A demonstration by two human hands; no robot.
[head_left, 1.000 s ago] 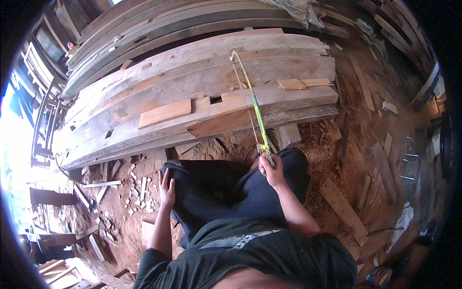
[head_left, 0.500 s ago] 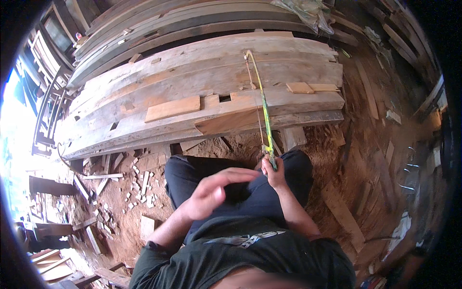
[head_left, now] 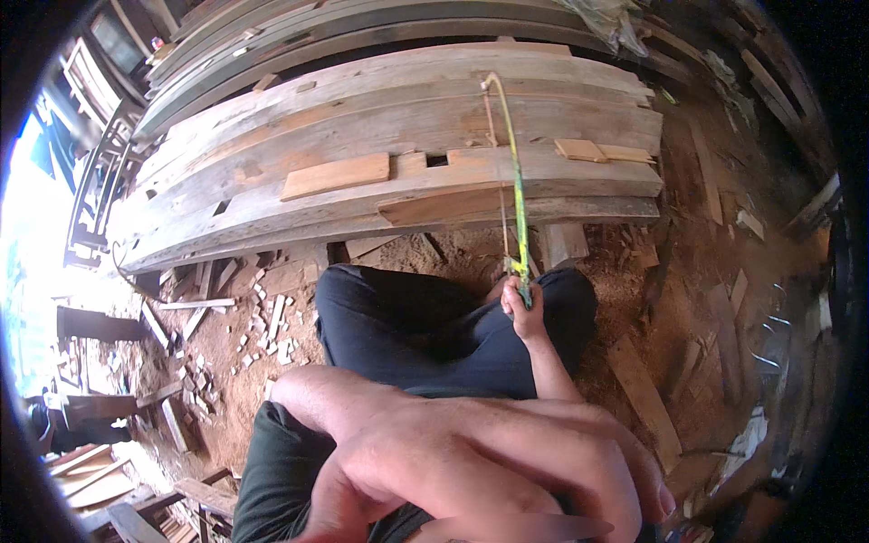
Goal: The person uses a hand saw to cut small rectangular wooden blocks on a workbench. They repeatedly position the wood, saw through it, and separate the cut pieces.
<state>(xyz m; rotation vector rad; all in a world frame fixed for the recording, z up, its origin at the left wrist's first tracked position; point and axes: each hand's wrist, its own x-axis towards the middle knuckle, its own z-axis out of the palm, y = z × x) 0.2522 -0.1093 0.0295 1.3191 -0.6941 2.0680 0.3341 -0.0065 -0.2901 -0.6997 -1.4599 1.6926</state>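
My right hand [head_left: 522,310] is wrapped round the handle of a hacksaw [head_left: 519,185] with a thin curved frame in worn green and yellow. The saw points away from me, its far end over a bench of thick, weathered planks [head_left: 344,118]. Whether its blade touches the wood I cannot tell. My left hand [head_left: 480,452] is raised close in front of my chest, its fingers stretched out with nothing seen in them. It hides much of my dark shirt and part of my right forearm.
A loose flat board [head_left: 335,176] and a smaller wood piece [head_left: 579,149] lie on the planks. Several offcuts [head_left: 276,317] litter the dusty ground at left. A long plank [head_left: 645,403] lies on the right, and more timber is stacked beyond the bench.
My left hand has come up and back from above my lap to near my chest. My right hand still grips the hacksaw. The whole view has shifted slightly.
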